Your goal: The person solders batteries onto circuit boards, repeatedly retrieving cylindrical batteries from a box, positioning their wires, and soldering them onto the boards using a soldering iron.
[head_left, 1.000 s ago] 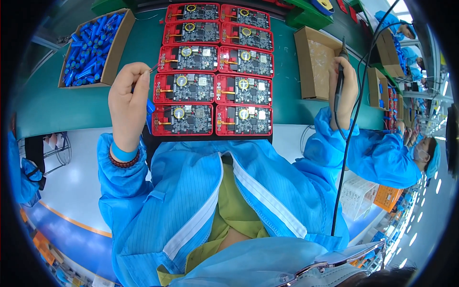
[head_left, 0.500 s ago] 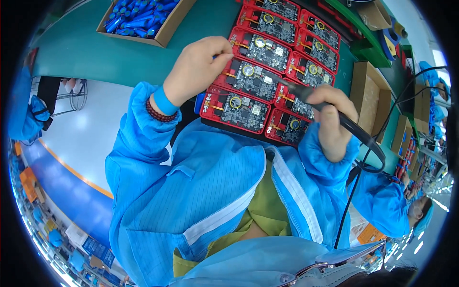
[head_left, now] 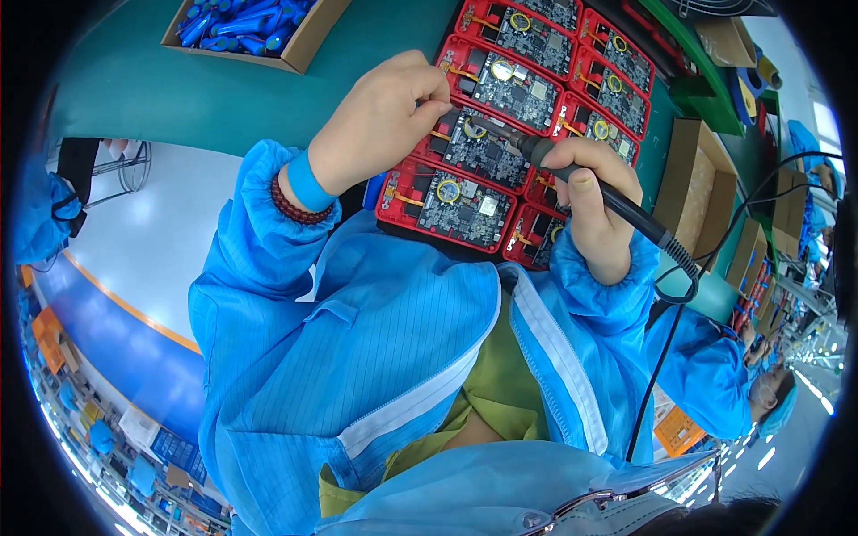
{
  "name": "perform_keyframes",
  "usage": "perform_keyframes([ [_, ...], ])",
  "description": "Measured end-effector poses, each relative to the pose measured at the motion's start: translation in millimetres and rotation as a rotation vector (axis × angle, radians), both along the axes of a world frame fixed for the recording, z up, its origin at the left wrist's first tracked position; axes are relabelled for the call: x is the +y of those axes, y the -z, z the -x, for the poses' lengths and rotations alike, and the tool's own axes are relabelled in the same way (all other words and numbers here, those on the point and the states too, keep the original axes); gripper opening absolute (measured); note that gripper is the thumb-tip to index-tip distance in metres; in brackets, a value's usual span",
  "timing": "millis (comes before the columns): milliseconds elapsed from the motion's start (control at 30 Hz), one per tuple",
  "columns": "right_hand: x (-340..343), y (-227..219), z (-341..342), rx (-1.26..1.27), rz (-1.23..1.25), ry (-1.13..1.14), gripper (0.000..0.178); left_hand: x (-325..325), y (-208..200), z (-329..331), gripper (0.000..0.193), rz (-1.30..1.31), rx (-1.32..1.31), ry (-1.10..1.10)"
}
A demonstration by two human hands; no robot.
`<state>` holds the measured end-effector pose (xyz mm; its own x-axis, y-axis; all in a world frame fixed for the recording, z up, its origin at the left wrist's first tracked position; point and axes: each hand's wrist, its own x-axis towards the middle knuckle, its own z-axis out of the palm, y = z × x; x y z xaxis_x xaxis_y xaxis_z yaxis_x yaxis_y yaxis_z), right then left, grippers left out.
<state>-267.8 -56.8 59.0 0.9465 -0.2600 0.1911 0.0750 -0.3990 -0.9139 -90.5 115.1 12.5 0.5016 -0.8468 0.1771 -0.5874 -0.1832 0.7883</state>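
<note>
My right hand (head_left: 597, 189) is closed round the dark grip of a soldering iron (head_left: 536, 150). Its metal shaft points left, over a green-black circuit board (head_left: 490, 163) in the second-nearest red case of the left column. At that case's left end, my left hand (head_left: 375, 116) is pinched, thumb against forefinger. Whatever lies in the pinch is too small or hidden to make out. The iron's tip comes close to the left fingertips; contact with the board cannot be told. The nearest board (head_left: 460, 210) carries a round yellow-rimmed part and an orange flat cable.
More red cases with boards (head_left: 527, 45) stand in two columns. A cardboard box of blue cylinders (head_left: 241, 31) sits at the far left of the green table (head_left: 134, 98). Another cardboard box (head_left: 693, 183) stands right. A black cord (head_left: 684, 259) trails from the iron. A co-worker (head_left: 706, 371) sits at right.
The soldering iron has moved left, its tip now near my left fingers. My left hand stays pinched at the case's left end. The view has shifted slightly.
</note>
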Motion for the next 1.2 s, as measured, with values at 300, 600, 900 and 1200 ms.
perform_keyframes([
  [300, 1.6, 1.4, -2.0, 0.005, 0.002, -0.007, 0.03, 0.1, 3.4, 0.4, 0.005, 0.026, -0.055, -0.001],
  [600, 0.9, 0.3, 1.0, -0.059, 0.02, 0.0, 0.029, -0.5, 4.6, 2.0, 0.005, 0.053, -0.092, -0.003],
  [900, -0.8, 2.5, 2.1, -0.007, -0.021, 0.029, 0.029, 1.3, 5.3, 0.8, 0.005, 0.059, -0.066, 0.013],
  [1200, -0.4, 4.1, -1.6, -0.012, -0.003, 0.012, 0.03, 1.5, 4.8, 0.1, 0.005, 0.036, -0.073, 0.022],
])
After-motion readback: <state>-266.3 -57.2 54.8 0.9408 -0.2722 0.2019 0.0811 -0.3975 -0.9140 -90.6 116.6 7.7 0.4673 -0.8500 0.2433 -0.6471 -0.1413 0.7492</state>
